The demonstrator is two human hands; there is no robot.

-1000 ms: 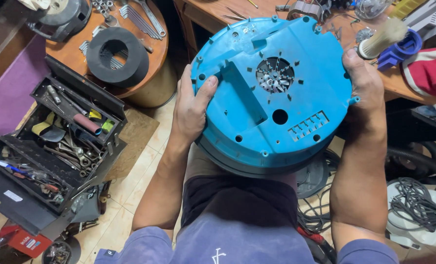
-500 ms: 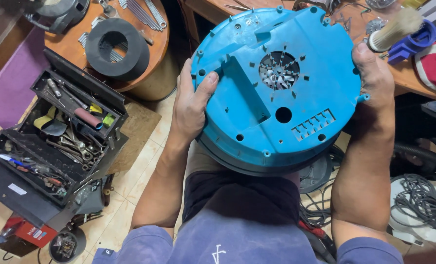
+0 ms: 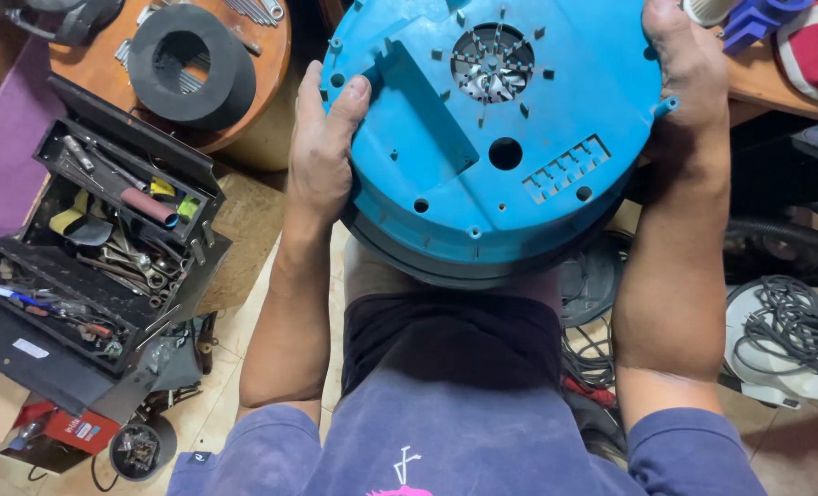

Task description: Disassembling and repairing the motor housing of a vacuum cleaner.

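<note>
- An open black toolbox [image 3: 97, 266] stands on the floor at the far left, its stepped trays full of wrenches and screwdrivers, well apart from both hands.
- Above it, a black foam ring [image 3: 189, 62] lies on a round wooden worktop [image 3: 262, 55], near the left hand but not touching it.
- The left hand [image 3: 322, 152] closes its grip on the left rim of the blue round housing [image 3: 492, 138]: thumb laid flat on the face, fingers wrapped behind the edge.
- The housing is held up over the lap, face toward the camera and tilted a little; a round vent with a metal fan shows near its top centre, a raised bar running diagonally to the vent's left.
- The right hand [image 3: 689, 69] clamps the opposite rim, higher up, palm against the edge.
- Both hands sit equally close, one on each side, so the housing lies squarely between them.
- A coiled grey cable [image 3: 795, 326] rests at the far right.
</note>
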